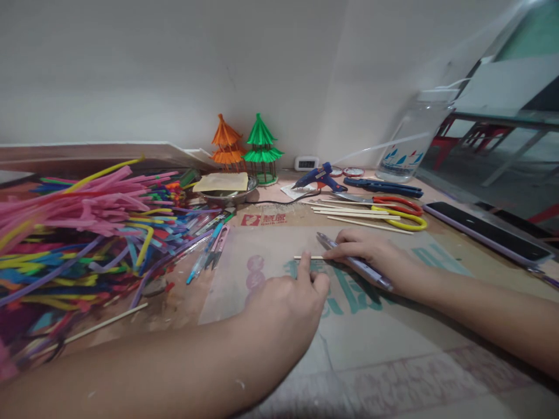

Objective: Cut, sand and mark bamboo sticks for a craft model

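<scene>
A short, thin wooden stick (309, 257) lies on a cardboard sheet (244, 244) with printed characters. My left hand (290, 297) presses one fingertip on the stick, its other fingers curled under. At the stick's right end, the fingertips of my right hand (364, 253) touch it. A pen (362, 267) is held in my right hand, slanting under the fingers with its tip toward the upper left.
Piled pipe cleaners (78, 221) fill the left side. Behind are a metal bowl (227, 196), orange (225, 139) and green (262, 139) towers, and a glue gun (321, 176). Sticks (353, 212), scissors (404, 218), a phone (487, 230) and a bottle (404, 139) stretch along the right.
</scene>
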{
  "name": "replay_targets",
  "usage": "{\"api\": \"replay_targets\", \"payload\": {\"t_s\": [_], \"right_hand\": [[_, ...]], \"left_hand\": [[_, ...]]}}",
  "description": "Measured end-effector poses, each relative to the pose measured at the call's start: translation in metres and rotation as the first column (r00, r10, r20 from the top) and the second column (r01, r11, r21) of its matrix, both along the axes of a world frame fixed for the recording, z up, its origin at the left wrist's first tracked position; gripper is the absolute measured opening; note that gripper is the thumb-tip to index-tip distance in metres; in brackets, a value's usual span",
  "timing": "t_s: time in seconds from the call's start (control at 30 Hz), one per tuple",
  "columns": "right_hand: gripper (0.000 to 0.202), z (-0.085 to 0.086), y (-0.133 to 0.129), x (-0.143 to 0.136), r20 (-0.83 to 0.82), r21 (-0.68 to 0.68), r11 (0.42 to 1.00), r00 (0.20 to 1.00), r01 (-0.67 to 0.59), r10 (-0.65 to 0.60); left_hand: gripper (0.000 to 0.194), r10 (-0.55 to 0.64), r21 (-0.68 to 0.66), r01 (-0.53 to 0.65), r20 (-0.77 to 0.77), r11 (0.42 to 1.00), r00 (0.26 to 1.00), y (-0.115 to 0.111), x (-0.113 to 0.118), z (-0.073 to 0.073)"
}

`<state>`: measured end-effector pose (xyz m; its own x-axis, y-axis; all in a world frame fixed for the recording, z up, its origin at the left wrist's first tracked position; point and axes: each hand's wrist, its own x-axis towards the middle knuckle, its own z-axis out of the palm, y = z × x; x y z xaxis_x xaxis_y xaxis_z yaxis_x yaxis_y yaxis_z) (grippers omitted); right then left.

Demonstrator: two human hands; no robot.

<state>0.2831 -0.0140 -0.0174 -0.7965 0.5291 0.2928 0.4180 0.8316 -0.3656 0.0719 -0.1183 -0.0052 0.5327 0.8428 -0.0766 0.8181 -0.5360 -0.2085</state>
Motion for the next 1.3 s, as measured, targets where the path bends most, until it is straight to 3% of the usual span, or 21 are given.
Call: {"api": "replay_targets", "payload": {"t_s": [0.4,0.57,0.73,0.9,1.1,1.3], "right_hand": [[0.024,0.003,-0.002,-0.002,0.025,-0.025,0.999,0.999,0.031,-0.03],[0.022,-0.006,0.004,0.0,-0.011,-0.054,0.997,0.999,0.047,-0.047],[0.02,-0.013,0.009,0.001,-0.083,-0.041,0.999,0.996,0.022,-0.025],[0.023,-0.008,0.005,-0.001,-0.01,-0.029,0.999,0.999,0.037,-0.037],[0.023,-0.005,0.003,0.001,-0.009,-0.046,0.999,1.0,0.019,-0.02],[0.024,-0.002,0.002,0.0,0.017,-0.026,1.0,1.0,-0.008,0.008]], "left_hand": [[0.026,0.017,0.019,-0.017,0.038,1.0,0.999,0.0,0.001,0.001],[0.03,0.033,0.002,-0.034,0.075,0.999,0.997,-0.001,0.001,0.002],[0.025,0.007,0.079,-0.015,0.105,0.997,0.994,0.0,0.0,-0.006],[0.024,-0.031,0.104,0.022,0.089,0.994,0.996,0.001,-0.001,-0.01],[0.028,0.07,0.023,-0.072,0.054,0.997,0.996,0.0,0.001,-0.002],[0.024,-0.017,0.055,0.016,0.016,0.998,1.0,0.002,-0.001,-0.003]]}}
